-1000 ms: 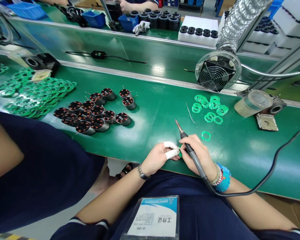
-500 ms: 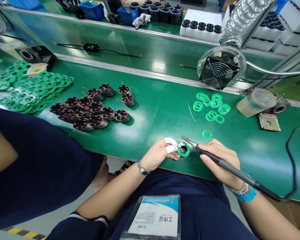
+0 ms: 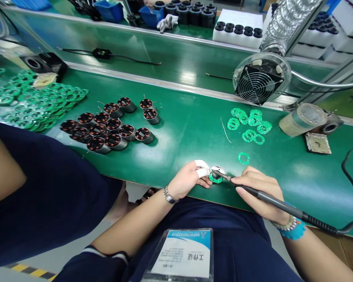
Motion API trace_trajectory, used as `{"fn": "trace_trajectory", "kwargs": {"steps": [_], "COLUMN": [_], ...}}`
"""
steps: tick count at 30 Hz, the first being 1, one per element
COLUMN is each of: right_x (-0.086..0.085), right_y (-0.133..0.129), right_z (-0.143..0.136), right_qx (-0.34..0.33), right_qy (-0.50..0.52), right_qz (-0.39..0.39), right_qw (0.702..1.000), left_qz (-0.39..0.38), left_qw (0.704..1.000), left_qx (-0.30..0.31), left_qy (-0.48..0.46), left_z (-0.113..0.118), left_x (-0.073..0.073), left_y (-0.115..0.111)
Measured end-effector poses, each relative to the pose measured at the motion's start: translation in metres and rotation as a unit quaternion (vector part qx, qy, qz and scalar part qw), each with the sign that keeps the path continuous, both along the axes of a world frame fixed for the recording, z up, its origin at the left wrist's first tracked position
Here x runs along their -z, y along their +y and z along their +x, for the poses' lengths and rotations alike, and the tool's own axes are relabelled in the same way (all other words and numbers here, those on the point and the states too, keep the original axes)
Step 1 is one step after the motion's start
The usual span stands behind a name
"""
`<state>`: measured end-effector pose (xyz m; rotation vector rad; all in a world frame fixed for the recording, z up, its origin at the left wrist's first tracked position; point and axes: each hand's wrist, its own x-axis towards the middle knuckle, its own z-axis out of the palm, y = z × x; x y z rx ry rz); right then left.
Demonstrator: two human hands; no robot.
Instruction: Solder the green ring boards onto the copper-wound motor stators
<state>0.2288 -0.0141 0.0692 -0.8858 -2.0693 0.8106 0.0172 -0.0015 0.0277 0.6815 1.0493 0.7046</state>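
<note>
Fingers of the left hand, two with white wrappings, are closed on the edge of a green ring-topped workpiece, held just above the bench near its front edge. Right-hand fingers grip the soldering iron, its tip over the workpiece's face; contact cannot be confirmed. One loose green ring lies flat beyond the workpiece, copper-wound cylinders standing grouped to the left.

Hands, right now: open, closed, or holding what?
Left hand: closed, holding a green-ringed round part.
Right hand: closed around a soldering iron.
</note>
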Motion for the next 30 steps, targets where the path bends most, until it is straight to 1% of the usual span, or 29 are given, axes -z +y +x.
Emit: {"fn": "trace_trajectory", "kwargs": {"steps": [4,7,9,11,13,15,19,21,24,26,28,30], "right_x": [-0.001,0.005,0.012,0.020,0.026,0.030,0.034,0.037,0.044,0.048,0.049,0.047], "right_y": [0.000,0.005,0.012,0.019,0.023,0.023,0.013,0.006,-0.003,-0.007,-0.009,-0.009], "right_z": [0.003,-0.001,-0.008,-0.014,-0.017,-0.018,-0.018,-0.021,-0.025,-0.028,-0.029,-0.029], "right_qx": [0.012,0.025,-0.004,-0.059,-0.083,-0.060,0.013,0.041,0.093,0.123,0.137,0.134], "right_qy": [-0.002,-0.025,-0.059,-0.086,-0.099,-0.103,-0.097,-0.092,-0.088,-0.089,-0.090,-0.090], "right_qz": [0.002,0.011,0.019,0.014,-0.001,-0.012,-0.016,-0.007,0.027,0.050,0.059,0.056], "right_qw": [1.000,0.999,0.998,0.994,0.992,0.993,0.995,0.995,0.991,0.987,0.985,0.985], "left_qz": [0.000,0.001,0.002,0.007,0.014,0.028,0.061,0.055,0.014,-0.009,-0.009,0.022], "left_qw": [1.000,1.000,1.000,1.000,1.000,0.999,0.996,0.997,0.998,0.997,0.998,0.999], "left_qx": [-0.004,-0.004,-0.004,-0.004,-0.011,-0.022,-0.008,-0.023,-0.057,-0.061,-0.055,-0.038], "left_qy": [0.001,0.004,0.009,0.007,-0.003,0.000,0.058,0.054,-0.007,-0.043,-0.043,-0.009], "left_z": [0.001,0.003,0.003,0.002,-0.002,-0.008,-0.014,-0.011,0.001,0.007,0.011,0.012], "left_x": [-0.001,-0.002,-0.001,0.001,0.003,0.005,0.005,0.004,0.001,0.000,0.000,0.001], "left_y": [0.000,0.001,0.001,0.000,-0.003,-0.007,-0.015,-0.016,-0.015,-0.014,-0.014,-0.014]}}
